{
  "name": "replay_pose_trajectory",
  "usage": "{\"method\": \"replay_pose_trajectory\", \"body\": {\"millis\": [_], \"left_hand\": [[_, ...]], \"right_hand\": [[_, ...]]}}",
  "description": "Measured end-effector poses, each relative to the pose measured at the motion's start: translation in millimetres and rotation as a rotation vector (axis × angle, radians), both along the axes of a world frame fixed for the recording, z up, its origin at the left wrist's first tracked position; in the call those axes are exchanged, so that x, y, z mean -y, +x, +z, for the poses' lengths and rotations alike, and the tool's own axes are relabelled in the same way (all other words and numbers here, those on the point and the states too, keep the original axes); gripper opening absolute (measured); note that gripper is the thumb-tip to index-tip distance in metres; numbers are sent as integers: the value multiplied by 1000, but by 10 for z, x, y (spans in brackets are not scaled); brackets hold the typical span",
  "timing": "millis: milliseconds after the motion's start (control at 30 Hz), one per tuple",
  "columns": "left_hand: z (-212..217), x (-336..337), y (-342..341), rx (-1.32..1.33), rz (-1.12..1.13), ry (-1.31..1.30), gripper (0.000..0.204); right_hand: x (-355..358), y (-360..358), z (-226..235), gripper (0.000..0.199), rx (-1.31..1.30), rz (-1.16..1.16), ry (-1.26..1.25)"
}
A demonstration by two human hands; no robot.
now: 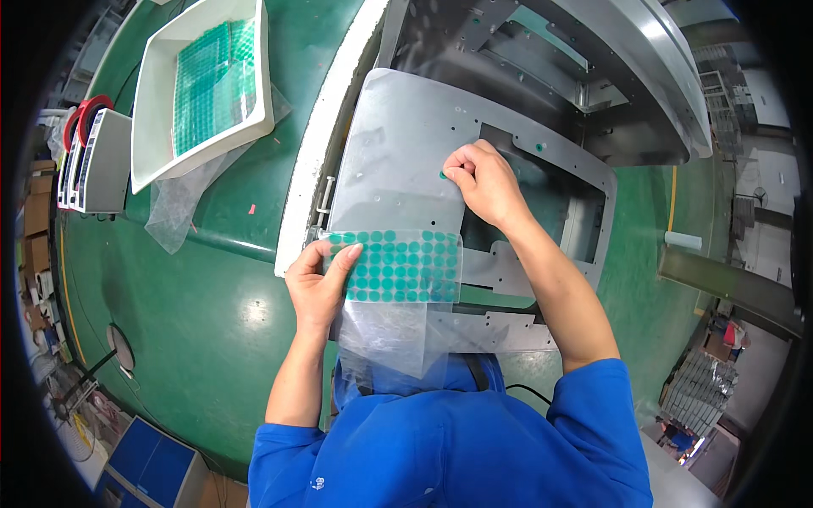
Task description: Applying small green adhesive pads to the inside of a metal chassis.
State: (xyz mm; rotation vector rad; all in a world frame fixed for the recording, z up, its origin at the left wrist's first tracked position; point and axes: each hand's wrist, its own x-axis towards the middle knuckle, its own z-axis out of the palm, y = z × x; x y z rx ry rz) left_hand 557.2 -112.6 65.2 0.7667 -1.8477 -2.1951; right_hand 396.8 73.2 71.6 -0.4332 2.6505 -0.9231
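The left hand (318,284) grips one sheet (402,267) of green dots over one grey panel (398,161) — the right hand (489,182) pinches one dot (442,175) farther up it — and one tray (155,110) stands off left.

No lettering or number is showing legibly. Toward seven o'clock, a small white mark (318,483) is sitting on the blue shirt (508,440), appearing too tiny for reading.
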Motion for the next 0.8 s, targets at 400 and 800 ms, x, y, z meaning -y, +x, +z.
{"method": "replay_pose_trajectory", "body": {"millis": [400, 800], "left_hand": [[149, -3, 116, -36, 20, -30, 10], [338, -239, 213, -155, -263, -96, 9]], "right_hand": [[-7, -88, 30, 26, 152, -103, 37], [-506, 1173, 684, 9, 284, -38, -510]]}}
